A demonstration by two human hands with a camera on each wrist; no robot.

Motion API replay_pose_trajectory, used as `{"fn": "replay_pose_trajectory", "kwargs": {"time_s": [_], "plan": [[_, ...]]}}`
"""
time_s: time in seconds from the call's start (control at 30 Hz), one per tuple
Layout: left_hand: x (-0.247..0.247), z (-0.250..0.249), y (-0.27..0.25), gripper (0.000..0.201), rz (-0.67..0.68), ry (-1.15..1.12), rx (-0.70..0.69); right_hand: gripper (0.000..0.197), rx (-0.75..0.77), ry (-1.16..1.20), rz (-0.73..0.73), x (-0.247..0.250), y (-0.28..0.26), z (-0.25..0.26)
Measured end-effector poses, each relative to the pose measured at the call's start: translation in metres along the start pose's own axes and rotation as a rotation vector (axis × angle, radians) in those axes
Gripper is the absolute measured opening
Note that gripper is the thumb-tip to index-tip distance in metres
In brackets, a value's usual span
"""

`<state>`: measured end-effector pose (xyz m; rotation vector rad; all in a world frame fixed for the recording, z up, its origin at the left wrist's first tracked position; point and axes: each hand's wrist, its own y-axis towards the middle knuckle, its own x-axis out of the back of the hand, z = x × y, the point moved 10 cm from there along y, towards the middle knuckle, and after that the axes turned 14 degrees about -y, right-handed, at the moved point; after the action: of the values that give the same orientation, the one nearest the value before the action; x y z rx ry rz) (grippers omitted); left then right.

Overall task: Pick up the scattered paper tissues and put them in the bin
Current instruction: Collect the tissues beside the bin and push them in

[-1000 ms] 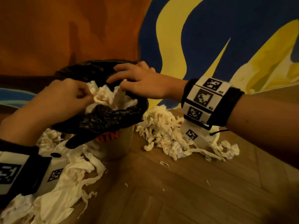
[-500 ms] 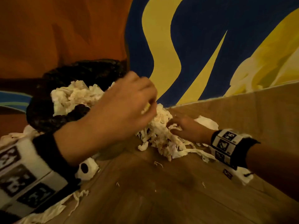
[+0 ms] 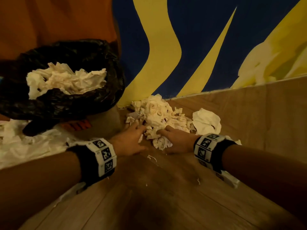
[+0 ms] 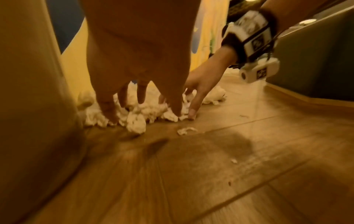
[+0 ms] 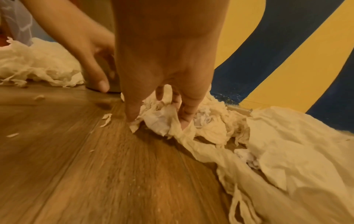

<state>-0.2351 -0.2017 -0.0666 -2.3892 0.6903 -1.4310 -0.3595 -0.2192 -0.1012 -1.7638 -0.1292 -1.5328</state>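
Note:
A heap of crumpled white tissues (image 3: 159,113) (image 4: 138,115) (image 5: 210,125) lies on the wooden floor against the wall, just right of the bin. The bin (image 3: 69,103) has a black liner and is piled with tissues (image 3: 66,80). My left hand (image 3: 132,138) (image 4: 141,106) reaches into the heap's left side, fingers spread and straight. My right hand (image 3: 172,138) (image 5: 159,115) presses into the near right side. A wad sits between its thumb and fingers, which look straight. Neither hand has lifted anything.
More tissues (image 3: 25,146) cover the floor left of the bin. A larger flat sheet (image 3: 206,120) lies right of the heap. Small scraps (image 3: 152,157) dot the floor (image 3: 166,196). The painted wall (image 3: 199,47) stands right behind, and dark furniture (image 4: 316,60) to the right.
Both hands have left the bin, where they were pushing tissues in, and dropped to the floor heap. The right arrived first, then the left.

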Motion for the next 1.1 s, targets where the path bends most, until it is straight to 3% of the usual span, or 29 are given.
{"fn": "replay_pose_trajectory", "kwargs": {"time_s": [0.07, 0.13, 0.3, 0.43, 0.53, 0.67, 0.93, 1.1], "plan": [[-0.023, 0.021, 0.002, 0.107, 0.009, 0.006, 0.127, 0.092, -0.042, -0.017, -0.013, -0.003, 0.003, 0.0], [-0.035, 0.031, 0.004, 0.115, -0.034, 0.013, 0.169, 0.096, -0.076, -0.047, -0.038, -0.004, 0.007, 0.001], [-0.049, 0.022, 0.003, 0.086, -0.132, 0.019, 0.057, 0.073, -0.157, -0.044, -0.076, -0.002, 0.015, -0.001], [-0.055, 0.006, 0.001, 0.038, -0.172, -0.18, -0.084, 0.046, -0.164, -0.068, -0.129, 0.001, 0.008, 0.005], [-0.057, 0.0, 0.002, 0.013, -0.225, -0.2, -0.084, 0.037, -0.137, -0.098, -0.132, 0.003, 0.003, 0.011], [-0.057, 0.005, 0.0, 0.017, -0.212, -0.2, -0.001, 0.037, -0.156, -0.065, -0.118, 0.009, -0.003, 0.007], [-0.034, 0.013, -0.02, 0.013, -0.277, -0.261, -0.032, 0.036, -0.159, -0.041, -0.18, 0.046, -0.027, 0.012], [-0.002, -0.016, -0.055, 0.038, -0.392, -0.387, -0.213, 0.037, -0.163, 0.017, -0.303, 0.083, -0.052, 0.024]]}}
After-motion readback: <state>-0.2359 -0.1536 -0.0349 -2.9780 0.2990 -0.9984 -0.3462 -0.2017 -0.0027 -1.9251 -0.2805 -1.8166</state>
